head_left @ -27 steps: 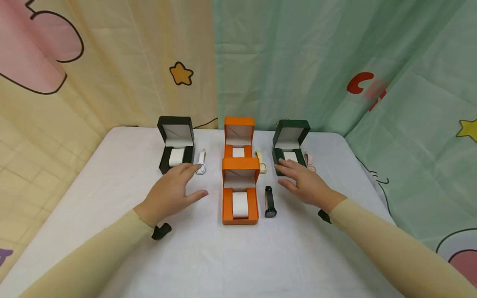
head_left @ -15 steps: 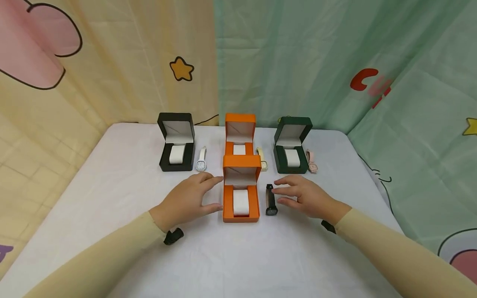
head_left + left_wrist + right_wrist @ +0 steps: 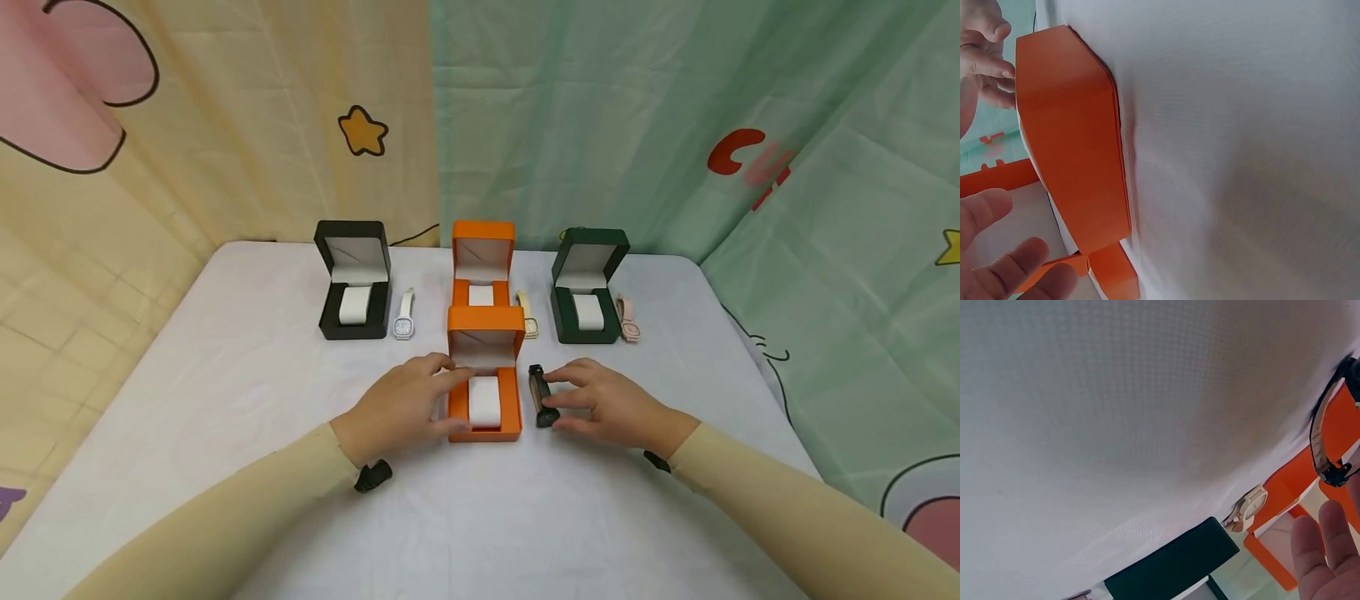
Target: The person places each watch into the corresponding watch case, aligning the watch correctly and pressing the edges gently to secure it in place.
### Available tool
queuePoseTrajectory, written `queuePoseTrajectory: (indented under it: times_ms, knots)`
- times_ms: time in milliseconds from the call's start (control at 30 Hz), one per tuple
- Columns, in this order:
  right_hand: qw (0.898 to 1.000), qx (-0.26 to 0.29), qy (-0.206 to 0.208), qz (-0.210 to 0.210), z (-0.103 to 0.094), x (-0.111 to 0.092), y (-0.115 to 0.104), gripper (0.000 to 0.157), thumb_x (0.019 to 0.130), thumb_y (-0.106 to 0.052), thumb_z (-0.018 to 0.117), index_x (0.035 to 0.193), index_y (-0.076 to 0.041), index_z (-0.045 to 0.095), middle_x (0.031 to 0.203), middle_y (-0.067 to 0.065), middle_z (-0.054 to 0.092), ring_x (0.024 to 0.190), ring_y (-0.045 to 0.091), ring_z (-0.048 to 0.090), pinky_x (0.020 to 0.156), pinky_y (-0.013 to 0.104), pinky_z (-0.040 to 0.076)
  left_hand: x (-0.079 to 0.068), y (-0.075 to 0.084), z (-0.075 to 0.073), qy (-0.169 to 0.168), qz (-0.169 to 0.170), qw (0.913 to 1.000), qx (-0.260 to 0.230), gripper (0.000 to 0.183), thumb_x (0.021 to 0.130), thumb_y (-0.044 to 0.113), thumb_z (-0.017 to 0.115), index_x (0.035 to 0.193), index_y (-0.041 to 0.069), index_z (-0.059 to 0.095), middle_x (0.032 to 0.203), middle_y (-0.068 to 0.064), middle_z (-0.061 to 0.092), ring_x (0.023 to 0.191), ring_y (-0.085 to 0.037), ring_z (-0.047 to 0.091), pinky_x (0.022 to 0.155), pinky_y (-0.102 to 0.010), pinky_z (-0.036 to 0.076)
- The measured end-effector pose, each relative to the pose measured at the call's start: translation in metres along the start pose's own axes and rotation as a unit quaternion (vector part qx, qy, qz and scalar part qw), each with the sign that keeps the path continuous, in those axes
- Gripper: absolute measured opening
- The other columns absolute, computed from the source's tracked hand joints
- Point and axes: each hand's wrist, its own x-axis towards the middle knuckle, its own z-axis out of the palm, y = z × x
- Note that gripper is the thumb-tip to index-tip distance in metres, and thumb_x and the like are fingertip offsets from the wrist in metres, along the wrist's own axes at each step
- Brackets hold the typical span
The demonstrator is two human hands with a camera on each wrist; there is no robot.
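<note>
My left hand (image 3: 397,412) loose, fingers spread at near side of orange box (image 3: 511,404). My right hand (image 3: 611,406) unclenched, fingertips at black watch (image 3: 539,398) between hands. Watch likely light, strap (image 3: 1317,435) bendy: pinch strap edges.

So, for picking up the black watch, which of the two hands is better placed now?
Probably the right hand: its fingers are at the black watch, while the left hand is at the front orange box, farther from it.

Sleeves (image 3: 232,525) are beige; wrist devices (image 3: 372,476) (two) are black.
</note>
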Motion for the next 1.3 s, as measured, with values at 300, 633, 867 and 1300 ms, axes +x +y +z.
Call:
queuePoseTrajectory:
  times_ms: [300, 633, 867, 1300]
  knots:
    - [1.0, -0.021, -0.018, 0.004, 0.002, 0.001, 0.0, 0.049, 0.088, -0.045, 0.085, 0.131, -0.024, 0.076, 0.146, 0.006, 0.063, 0.132, 0.03, 0.057, 0.108, 0.046, 0.055, 0.004, 0.006, 0.004, -0.021, -0.013, 0.9997, -0.001, 0.071, 0.091, 0.06, 0.076, 0.149, 0.021, 0.061, 0.135, -0.005, 0.06, 0.113, -0.024, 0.061, 0.102, -0.041, 0.055]
    - [0.999, -0.013, -0.031, 0.02, 0.01, 0.001, 0.004, 0.058, 0.085, -0.041, 0.088, 0.137, -0.025, 0.072, 0.151, 0.008, 0.059, 0.134, 0.031, 0.055, 0.108, 0.047, 0.055, 0.008, 0.005, 0.012, -0.03, -0.023, 0.9993, -0.004, 0.073, 0.09, 0.061, 0.076, 0.147, 0.018, 0.062, 0.133, -0.007, 0.06, 0.112, -0.023, 0.058, 0.101, -0.038, 0.054]
    - [0.999, -0.018, -0.04, 0.029, 0.012, 0.004, 0.004, 0.058, 0.086, -0.037, 0.088, 0.139, -0.022, 0.071, 0.14, 0.007, 0.066, 0.131, 0.03, 0.057, 0.108, 0.047, 0.054, 0.014, 0.003, 0.015, -0.027, -0.027, 0.9992, -0.007, 0.075, 0.089, 0.06, 0.078, 0.146, 0.015, 0.063, 0.128, -0.008, 0.058, 0.109, -0.022, 0.056, 0.097, -0.037, 0.054]
    - [0.994, -0.04, -0.093, 0.049, 0.011, 0.015, -0.001, 0.055, 0.09, -0.034, 0.084, 0.14, -0.017, 0.069, 0.124, 0.0, 0.075, 0.119, 0.024, 0.061, 0.105, 0.041, 0.054, 0.021, 0.005, 0.019, -0.039, -0.07, 0.9966, -0.018, 0.076, 0.086, 0.059, 0.082, 0.145, 0.015, 0.064, 0.125, -0.011, 0.055, 0.102, -0.023, 0.055, 0.09, -0.037, 0.054]
